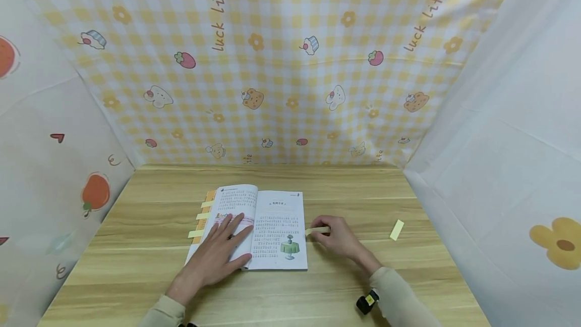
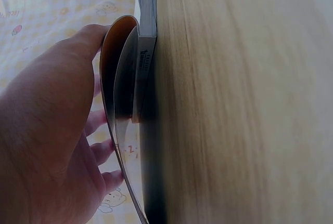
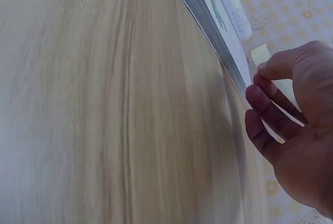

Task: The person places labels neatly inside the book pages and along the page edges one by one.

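An open book (image 1: 279,211) lies on the wooden table, its right page printed with text and a green round table picture. My left hand (image 1: 218,254) rests spread on the left page; in the left wrist view its fingers (image 2: 99,151) lie along the outside of the curved pages. Just off the book's right edge, my right hand (image 1: 338,236) pinches a pale yellow sticky note (image 1: 319,230) between thumb and fingers. The right wrist view shows this sticky note (image 3: 260,53) sticking out past the fingertips, close to the book's edge. Several yellow tabs (image 1: 203,216) project from the book's left side.
A small pale yellow sticky pad (image 1: 397,229) lies on the table (image 1: 363,185) to the right of my right hand. Behind the table hangs a yellow checked cloth (image 1: 281,74), with white cloth walls (image 1: 504,165) at both sides.
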Demonstrator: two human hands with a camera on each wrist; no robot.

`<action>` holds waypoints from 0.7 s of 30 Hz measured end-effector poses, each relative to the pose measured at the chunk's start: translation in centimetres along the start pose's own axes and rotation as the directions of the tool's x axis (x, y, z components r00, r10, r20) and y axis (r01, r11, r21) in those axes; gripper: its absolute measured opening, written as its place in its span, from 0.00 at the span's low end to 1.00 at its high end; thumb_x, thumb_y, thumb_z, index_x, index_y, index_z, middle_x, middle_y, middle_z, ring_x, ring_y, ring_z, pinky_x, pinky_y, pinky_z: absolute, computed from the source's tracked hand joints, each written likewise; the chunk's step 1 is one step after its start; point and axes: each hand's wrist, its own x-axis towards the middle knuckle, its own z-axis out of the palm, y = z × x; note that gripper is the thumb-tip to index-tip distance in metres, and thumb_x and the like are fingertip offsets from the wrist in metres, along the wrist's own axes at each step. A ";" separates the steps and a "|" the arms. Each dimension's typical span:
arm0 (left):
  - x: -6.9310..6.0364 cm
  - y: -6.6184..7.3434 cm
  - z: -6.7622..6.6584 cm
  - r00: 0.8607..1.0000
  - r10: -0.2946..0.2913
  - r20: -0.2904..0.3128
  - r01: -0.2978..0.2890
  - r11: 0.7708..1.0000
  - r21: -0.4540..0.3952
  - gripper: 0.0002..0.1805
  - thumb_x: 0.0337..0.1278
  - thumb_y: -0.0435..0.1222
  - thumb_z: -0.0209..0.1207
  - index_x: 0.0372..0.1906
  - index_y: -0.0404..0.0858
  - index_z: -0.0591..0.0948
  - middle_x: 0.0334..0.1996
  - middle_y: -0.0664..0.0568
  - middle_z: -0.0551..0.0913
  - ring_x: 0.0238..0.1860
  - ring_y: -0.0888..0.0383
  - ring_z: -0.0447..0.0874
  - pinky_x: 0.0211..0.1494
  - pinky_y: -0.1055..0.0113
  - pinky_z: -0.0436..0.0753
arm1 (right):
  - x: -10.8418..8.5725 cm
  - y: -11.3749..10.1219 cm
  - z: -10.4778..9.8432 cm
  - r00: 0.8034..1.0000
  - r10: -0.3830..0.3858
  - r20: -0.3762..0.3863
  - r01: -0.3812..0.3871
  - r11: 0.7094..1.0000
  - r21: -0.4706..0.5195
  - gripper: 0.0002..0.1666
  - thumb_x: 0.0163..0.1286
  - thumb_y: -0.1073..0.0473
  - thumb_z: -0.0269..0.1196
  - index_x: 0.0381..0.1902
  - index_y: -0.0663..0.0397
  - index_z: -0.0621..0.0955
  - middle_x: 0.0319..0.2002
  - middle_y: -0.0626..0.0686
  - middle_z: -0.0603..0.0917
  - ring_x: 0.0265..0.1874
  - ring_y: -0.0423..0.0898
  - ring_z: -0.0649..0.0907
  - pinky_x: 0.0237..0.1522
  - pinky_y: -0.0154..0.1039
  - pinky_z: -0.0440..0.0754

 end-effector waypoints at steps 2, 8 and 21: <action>0.0 0.0 0.0 1.000 0.001 -0.001 -0.001 1.000 0.001 0.38 0.80 0.60 0.63 0.85 0.50 0.75 0.91 0.42 0.64 0.90 0.31 0.61 0.89 0.27 0.65 | 0.2 -0.1 0.3 1.000 -0.011 0.006 0.011 1.000 0.003 0.08 0.76 0.65 0.75 0.50 0.51 0.91 0.49 0.51 0.96 0.50 0.45 0.94 0.50 0.31 0.94; 0.0 0.0 0.0 1.000 0.001 -0.004 -0.001 1.000 0.003 0.38 0.80 0.60 0.64 0.85 0.49 0.76 0.91 0.41 0.64 0.90 0.31 0.61 0.89 0.27 0.65 | 0.5 -0.4 0.9 1.000 -0.028 0.010 0.028 1.000 -0.004 0.12 0.75 0.67 0.74 0.54 0.52 0.90 0.52 0.51 0.96 0.55 0.49 0.94 0.53 0.31 0.93; 0.0 0.1 -0.1 1.000 -0.005 0.001 0.005 1.000 0.008 0.38 0.79 0.60 0.64 0.85 0.50 0.76 0.91 0.41 0.65 0.90 0.31 0.61 0.89 0.27 0.65 | 0.6 -0.7 1.8 0.999 0.007 -0.049 -0.010 0.997 -0.072 0.10 0.73 0.62 0.77 0.50 0.49 0.94 0.52 0.50 0.97 0.49 0.41 0.91 0.49 0.30 0.89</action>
